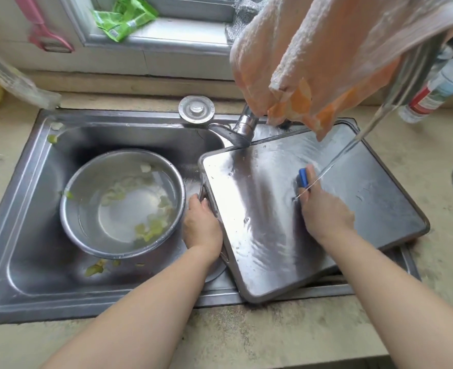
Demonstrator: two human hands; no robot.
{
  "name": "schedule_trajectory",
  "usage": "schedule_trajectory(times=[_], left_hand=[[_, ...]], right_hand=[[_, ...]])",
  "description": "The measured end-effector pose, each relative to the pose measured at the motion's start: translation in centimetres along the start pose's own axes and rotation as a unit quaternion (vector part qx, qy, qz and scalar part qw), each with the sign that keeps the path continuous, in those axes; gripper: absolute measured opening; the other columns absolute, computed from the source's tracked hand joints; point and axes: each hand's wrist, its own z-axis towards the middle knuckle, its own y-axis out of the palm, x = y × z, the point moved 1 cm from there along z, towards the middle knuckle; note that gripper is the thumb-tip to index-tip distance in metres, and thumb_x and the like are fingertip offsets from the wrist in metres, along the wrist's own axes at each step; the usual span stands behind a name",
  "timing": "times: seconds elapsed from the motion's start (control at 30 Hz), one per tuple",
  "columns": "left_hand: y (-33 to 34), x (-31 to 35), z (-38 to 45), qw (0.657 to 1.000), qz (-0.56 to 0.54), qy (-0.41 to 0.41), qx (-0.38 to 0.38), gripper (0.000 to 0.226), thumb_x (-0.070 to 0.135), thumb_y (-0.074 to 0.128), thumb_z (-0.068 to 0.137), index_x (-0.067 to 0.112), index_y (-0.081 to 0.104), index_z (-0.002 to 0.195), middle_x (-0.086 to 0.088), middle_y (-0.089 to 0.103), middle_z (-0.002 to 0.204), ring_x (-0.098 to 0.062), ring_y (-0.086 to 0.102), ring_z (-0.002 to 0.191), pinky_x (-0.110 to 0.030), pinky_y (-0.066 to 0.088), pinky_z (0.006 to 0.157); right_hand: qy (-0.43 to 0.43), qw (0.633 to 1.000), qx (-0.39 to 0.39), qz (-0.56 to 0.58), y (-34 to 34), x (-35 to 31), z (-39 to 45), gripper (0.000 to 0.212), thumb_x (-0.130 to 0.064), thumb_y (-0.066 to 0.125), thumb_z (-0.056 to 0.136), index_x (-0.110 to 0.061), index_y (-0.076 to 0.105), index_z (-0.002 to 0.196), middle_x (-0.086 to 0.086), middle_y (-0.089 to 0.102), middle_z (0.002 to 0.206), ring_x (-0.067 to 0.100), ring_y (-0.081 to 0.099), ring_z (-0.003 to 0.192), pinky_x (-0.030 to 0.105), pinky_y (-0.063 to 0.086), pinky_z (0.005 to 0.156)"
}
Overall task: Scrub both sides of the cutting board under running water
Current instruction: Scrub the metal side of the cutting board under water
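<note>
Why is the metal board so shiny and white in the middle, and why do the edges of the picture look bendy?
In the head view, daylight from the window glares off the wet cutting board, washing out a white streak beside the right hand; the wide-angle lens bends the sink rim and counter near the edges; the pink peeler at top left looks smeared by blur.

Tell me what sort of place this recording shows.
Most likely a home kitchen: a stainless steel double sink set in a worn beige countertop, a round steel bowl with vegetable scraps, and a shiny metal cutting board under running tap water.
</note>
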Motion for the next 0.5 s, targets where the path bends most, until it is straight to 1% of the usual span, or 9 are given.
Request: schedule_trajectory(times=[0.07, 0.13, 0.2, 0.23, 0.27, 0.37, 0.4, 0.43, 0.5], left_hand=[[-0.2, 0.2, 0.8, 1.0, 0.0, 0.006, 0.003, 0.025, 0.025, 0.033, 0.099, 0.009, 0.05, 0.107, -0.019, 0.062, 0.099, -0.034, 0.055, 0.087, -0.035, 0.035, 0.068], [-0.4, 0.4, 2.3, 1.0, 0.005, 0.009, -0.015, 0.027, 0.027, 0.032, 0.1, 0.008, 0.05, 0.102, -0.022, 0.062, 0.1, -0.036, 0.055, 0.089, -0.037, 0.037, 0.071], [-0.4, 0.2, 3.6, 0.999, 0.016, 0.02, -0.034, 0.027, 0.028, 0.032, 0.1, 0.006, 0.048, 0.099, -0.025, 0.061, 0.101, -0.036, 0.055, 0.089, -0.037, 0.036, 0.072], [-0.3, 0.1, 4.0, 0.999, 0.02, 0.031, -0.034, 0.025, 0.027, 0.033, 0.1, 0.007, 0.047, 0.096, -0.025, 0.06, 0.1, -0.035, 0.052, 0.083, -0.036, 0.034, 0.07], [-0.3, 0.0, 4.1, 0.999, 0.023, 0.041, -0.027, 0.023, 0.026, 0.033, 0.1, 0.009, 0.046, 0.093, -0.024, 0.06, 0.098, -0.032, 0.047, 0.078, -0.035, 0.032, 0.068], [-0.2, -0.2, 3.8, 0.998, 0.026, 0.051, -0.005, 0.019, 0.028, 0.032, 0.1, 0.016, 0.039, 0.088, -0.017, 0.056, 0.088, -0.028, 0.041, 0.074, -0.034, 0.03, 0.067], [-0.2, -0.3, 3.7, 0.998, 0.028, 0.048, -0.001, 0.019, 0.03, 0.032, 0.1, 0.017, 0.039, 0.087, -0.013, 0.053, 0.085, -0.028, 0.042, 0.074, -0.034, 0.031, 0.067], [-0.2, -0.3, 3.7, 0.999, 0.025, 0.039, 0.001, 0.021, 0.032, 0.032, 0.1, 0.017, 0.04, 0.088, -0.01, 0.051, 0.084, -0.028, 0.043, 0.075, -0.034, 0.032, 0.067], [-0.4, -0.3, 3.3, 1.0, -0.007, 0.008, 0.007, 0.027, 0.036, 0.034, 0.099, 0.014, 0.047, 0.093, -0.005, 0.052, 0.084, -0.027, 0.046, 0.077, -0.032, 0.032, 0.067]], right_hand=[[-0.02, 1.0, -0.01, 0.009, 1.4, -2.3, -1.7, 0.061, -0.03, 0.027, 0.099, -0.046, -0.009, 0.145, 0.011, 0.059, 0.089, 0.024, 0.051, 0.066, 0.032, 0.033, 0.059], [-0.096, 0.995, -0.041, 0.004, 3.7, -6.5, -4.3, 0.061, -0.031, 0.03, 0.1, -0.045, -0.009, 0.145, 0.011, 0.061, 0.086, 0.02, 0.046, 0.058, 0.03, 0.03, 0.053], [-0.161, 0.985, -0.062, 0.006, 5.8, -9.5, -6.6, 0.06, -0.039, 0.031, 0.1, -0.047, -0.008, 0.144, 0.012, 0.065, 0.091, 0.026, 0.058, 0.071, 0.032, 0.033, 0.058], [-0.176, 0.983, -0.061, 0.004, 6.2, -10.0, -6.9, 0.06, -0.04, 0.031, 0.1, -0.048, -0.009, 0.144, 0.012, 0.065, 0.092, 0.029, 0.061, 0.077, 0.033, 0.034, 0.059], [-0.181, 0.982, -0.057, 0.003, 6.1, -9.6, -6.6, 0.06, -0.041, 0.031, 0.1, -0.049, -0.009, 0.144, 0.011, 0.065, 0.091, 0.029, 0.061, 0.077, 0.032, 0.033, 0.058], [-0.141, 0.989, -0.025, 0.021, 4.2, -4.6, -4.0, 0.054, -0.043, 0.024, 0.1, -0.052, -0.009, 0.142, 0.003, 0.054, 0.07, 0.019, 0.047, 0.054, 0.027, 0.025, 0.046], [-0.109, 0.994, -0.013, 0.022, 3.4, -2.4, -2.8, 0.052, -0.043, 0.022, 0.1, -0.053, -0.009, 0.141, 0.003, 0.052, 0.067, 0.018, 0.045, 0.053, 0.028, 0.025, 0.047], [-0.074, 0.997, 0.001, 0.015, 2.6, 0.0, -1.7, 0.052, -0.044, 0.021, 0.1, -0.053, -0.01, 0.14, 0.006, 0.056, 0.072, 0.02, 0.048, 0.057, 0.029, 0.029, 0.051], [-0.018, 0.999, 0.028, -0.009, 1.2, 4.0, -0.2, 0.053, -0.046, 0.023, 0.099, -0.051, -0.007, 0.143, 0.014, 0.065, 0.094, 0.029, 0.058, 0.075, 0.034, 0.033, 0.063]])
